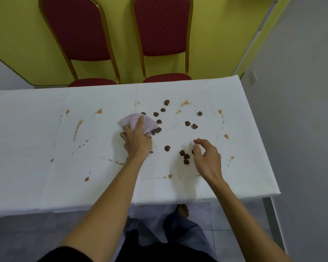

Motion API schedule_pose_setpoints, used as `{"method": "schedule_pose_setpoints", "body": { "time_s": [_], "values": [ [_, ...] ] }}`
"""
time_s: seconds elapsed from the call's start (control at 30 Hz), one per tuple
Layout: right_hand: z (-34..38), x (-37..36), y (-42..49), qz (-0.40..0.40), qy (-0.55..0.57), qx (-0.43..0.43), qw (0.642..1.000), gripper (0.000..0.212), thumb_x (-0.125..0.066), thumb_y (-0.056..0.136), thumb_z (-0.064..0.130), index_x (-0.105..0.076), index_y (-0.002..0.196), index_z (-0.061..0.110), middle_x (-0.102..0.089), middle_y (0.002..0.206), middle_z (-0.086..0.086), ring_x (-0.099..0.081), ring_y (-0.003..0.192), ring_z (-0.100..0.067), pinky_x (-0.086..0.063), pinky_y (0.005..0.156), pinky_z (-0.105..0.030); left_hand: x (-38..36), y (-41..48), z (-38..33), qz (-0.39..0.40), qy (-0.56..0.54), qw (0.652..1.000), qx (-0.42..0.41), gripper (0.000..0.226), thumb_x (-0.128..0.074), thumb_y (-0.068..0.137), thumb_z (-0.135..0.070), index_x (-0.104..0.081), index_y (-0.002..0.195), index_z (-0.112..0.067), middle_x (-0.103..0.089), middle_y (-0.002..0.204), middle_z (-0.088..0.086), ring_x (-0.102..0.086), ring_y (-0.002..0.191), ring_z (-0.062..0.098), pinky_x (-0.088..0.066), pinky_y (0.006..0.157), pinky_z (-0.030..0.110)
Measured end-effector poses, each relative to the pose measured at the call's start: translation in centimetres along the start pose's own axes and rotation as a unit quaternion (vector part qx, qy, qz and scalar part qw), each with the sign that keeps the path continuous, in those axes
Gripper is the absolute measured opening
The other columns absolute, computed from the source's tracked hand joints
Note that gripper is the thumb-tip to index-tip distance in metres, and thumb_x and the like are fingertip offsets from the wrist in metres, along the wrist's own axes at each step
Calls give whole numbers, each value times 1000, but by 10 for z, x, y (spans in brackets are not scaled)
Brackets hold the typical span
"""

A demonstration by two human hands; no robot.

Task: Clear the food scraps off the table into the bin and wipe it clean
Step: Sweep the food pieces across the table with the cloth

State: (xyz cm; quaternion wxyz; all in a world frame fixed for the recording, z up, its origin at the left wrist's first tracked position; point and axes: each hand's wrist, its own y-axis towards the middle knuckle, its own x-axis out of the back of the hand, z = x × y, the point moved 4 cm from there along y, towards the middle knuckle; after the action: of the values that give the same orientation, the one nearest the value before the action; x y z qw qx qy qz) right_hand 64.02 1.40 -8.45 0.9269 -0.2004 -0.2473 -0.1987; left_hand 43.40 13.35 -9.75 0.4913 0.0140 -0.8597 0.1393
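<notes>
**Table** (45, 133), white covering. 2 red **chairs** (80, 31) at 12 o'clock behind it.

1. **Sauce stains** (78, 127): orange-brown smears and drips, starting at 9 o'clock and ringing the centre. None looks wiped yet.
2. **Left hand** (137, 142): arm reaching in from 6 o'clock, palm down at table centre. Forefinger lies straight across the cloth, and the other fingers bend at its left edge, gripping it.
3. **Wiping cloth** (149, 123): pale lilac, bunched, pinned to the table under that hand.
4. **Food scraps** (167, 148): some 15 dark brown lumps, from touching the cloth's 3 o'clock edge outward to 1 and 4 o'clock.
5. **Right hand** (208, 159): raised at 4 o'clock, fingers loosely curled, thumb and forefinger apart, nothing seen between them. 1 scrap sits half hidden at the thumb.

Step judged: gathering scraps, barely begun. The next move calls for sweeping the lumps together toward a cupped palm. No bin is in view.
</notes>
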Motion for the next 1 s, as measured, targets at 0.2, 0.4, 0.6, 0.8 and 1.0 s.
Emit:
{"method": "schedule_pose_setpoints", "body": {
  "time_s": [0.2, 0.4, 0.6, 0.8, 1.0],
  "values": [
    [6, 15, 14, 14, 10, 5, 1000, 30, -48, 99, 24, -64, 124, 21, -67, 114, 9, -62, 76, 0, -46, 76, -13, 2, -7, -16, -14, -29, 999, -9, 66, -53, 96, -14, -30, 150, -46, -24, 152, 8, -38, 125, 30, -42, 78, 34],
    [-9, 32, 22, -3, 23, -18, 1000, 24, -50, 100, 27, -64, 119, 25, -63, 88, 22, -60, 69, -5, -43, 67, -14, 33, 49, 8, -44, 5, 998, 48, 62, -48, 100, -36, -19, 154, -41, -23, 156, 16, -32, 137, 39, -41, 101, 50],
    [-24, 43, 25, -16, 28, -35, 999, 26, -51, 100, 29, -65, 121, 24, -65, 115, 13, -61, 105, -14, -47, 90, -29, -4, 68, -7, 70, 91, 991, 72, 81, -39, 88, -73, -2, 154, -44, 9, 164, 16, 7, 150, 44, -12, 115, 67],
    [-18, 45, 36, -28, 35, -42, 998, 24, -52, 100, 26, -66, 119, 22, -56, 107, 20, -59, 100, 1, -44, 88, -26, -14, 70, -11, 43, 103, 990, 82, 72, -31, 93, -69, -9, 156, -40, 13, 164, 16, 12, 148, 47, -10, 111, 74],
    [2, 21, 46, -11, 25, -9, 1000, 24, -50, 99, 30, -67, 114, 23, -70, 102, 12, -63, 72, -1, -52, 76, -25, -34, 52, -32, 103, 115, 988, -19, 75, -36, 92, -70, -7, 155, -42, 17, 163, 14, 18, 148, 45, -4, 116, 67]
  ]
}}
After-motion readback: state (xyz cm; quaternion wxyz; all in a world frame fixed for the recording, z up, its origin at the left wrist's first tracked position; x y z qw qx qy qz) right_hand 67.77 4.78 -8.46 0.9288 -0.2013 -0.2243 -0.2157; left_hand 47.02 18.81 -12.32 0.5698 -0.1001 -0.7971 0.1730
